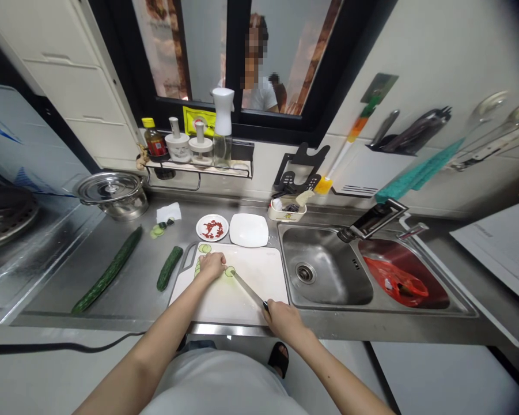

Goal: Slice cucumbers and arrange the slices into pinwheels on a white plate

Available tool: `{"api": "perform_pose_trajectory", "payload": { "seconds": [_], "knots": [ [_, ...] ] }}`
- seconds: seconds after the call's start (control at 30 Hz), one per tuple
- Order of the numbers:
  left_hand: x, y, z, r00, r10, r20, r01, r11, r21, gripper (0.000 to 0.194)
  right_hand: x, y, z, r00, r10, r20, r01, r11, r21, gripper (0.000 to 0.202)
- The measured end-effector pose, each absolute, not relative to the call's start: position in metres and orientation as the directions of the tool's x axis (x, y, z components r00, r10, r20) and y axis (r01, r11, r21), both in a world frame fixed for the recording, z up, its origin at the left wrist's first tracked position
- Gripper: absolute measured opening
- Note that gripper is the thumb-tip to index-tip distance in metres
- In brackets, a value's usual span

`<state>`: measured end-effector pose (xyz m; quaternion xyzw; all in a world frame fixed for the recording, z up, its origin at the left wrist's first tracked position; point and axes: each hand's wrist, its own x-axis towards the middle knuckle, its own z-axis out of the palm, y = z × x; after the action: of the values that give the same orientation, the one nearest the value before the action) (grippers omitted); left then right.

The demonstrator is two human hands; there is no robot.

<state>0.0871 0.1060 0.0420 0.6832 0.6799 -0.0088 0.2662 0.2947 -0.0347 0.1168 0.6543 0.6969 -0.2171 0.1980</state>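
Note:
My right hand grips the dark handle of a knife, whose blade slants up and left across a white cutting board. The blade's tip meets a round cucumber slice. Just left of that slice, my left hand is closed low over the board; whatever its fingers hold is hidden. Other cucumber slices show along this hand's outer side, and a small group of slices lies at the board's upper left corner.
Left of the board lie a shorter cucumber and a long one. Behind the board stand a plate of red chopped pieces and a white square plate. A double sink borders the right; a lidded pot stands far left.

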Motion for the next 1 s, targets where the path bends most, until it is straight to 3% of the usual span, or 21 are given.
{"api": "perform_pose_trajectory", "payload": {
  "seconds": [0.33,0.6,0.83,1.0],
  "knots": [
    [0.087,0.106,0.043,0.078,0.925,-0.372,0.928,0.068,0.365,0.011,0.294,-0.054,0.099,0.022,0.851,-0.524,0.995,-0.067,-0.068,0.032],
    [0.087,0.105,0.042,0.084,0.927,-0.366,0.929,0.059,0.364,0.012,0.295,-0.061,0.079,0.112,0.897,-0.427,0.939,-0.236,-0.249,0.037],
    [0.089,0.101,0.042,0.084,0.939,-0.333,0.935,0.042,0.353,0.012,0.294,-0.045,0.085,0.203,0.869,-0.452,0.935,-0.309,-0.174,0.039],
    [0.094,0.086,0.038,0.129,0.97,-0.204,0.938,-0.052,0.344,0.018,0.295,-0.038,0.09,0.231,0.849,-0.475,0.934,-0.331,-0.138,0.042]
  ]
}}
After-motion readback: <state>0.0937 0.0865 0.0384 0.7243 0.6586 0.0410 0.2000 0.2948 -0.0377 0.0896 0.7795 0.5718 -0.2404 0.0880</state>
